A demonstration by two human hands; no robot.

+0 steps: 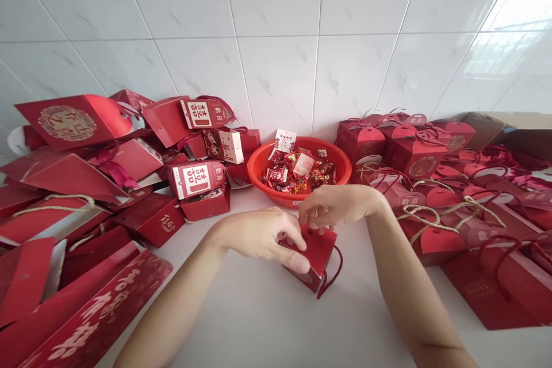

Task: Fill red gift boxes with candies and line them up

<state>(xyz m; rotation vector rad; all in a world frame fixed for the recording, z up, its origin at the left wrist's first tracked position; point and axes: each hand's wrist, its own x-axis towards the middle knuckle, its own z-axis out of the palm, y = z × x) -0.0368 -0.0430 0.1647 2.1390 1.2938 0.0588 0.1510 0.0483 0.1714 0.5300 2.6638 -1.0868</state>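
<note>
A small red paper gift box [319, 253] stands on the white tabletop in front of me, with a dark red cord handle [334, 276] hanging off its right side. My left hand [269, 238] grips it from the left, thumb along the near top edge and fingers curled over the top. From behind and above, my right hand [334, 207] bends its fingers down onto the far top flap, closed on it. Both hands partly cover the top. Just beyond them sits a red plastic basin [344, 169] of wrapped sweets [304, 164].
Piled on the left are red gift boxes and bags [146, 215], some lying open. More red boxes [414, 152] with cord handles crowd the right, beside a brown cardboard box [517, 135] at the far right. A tiled wall [276, 75] rises behind the table.
</note>
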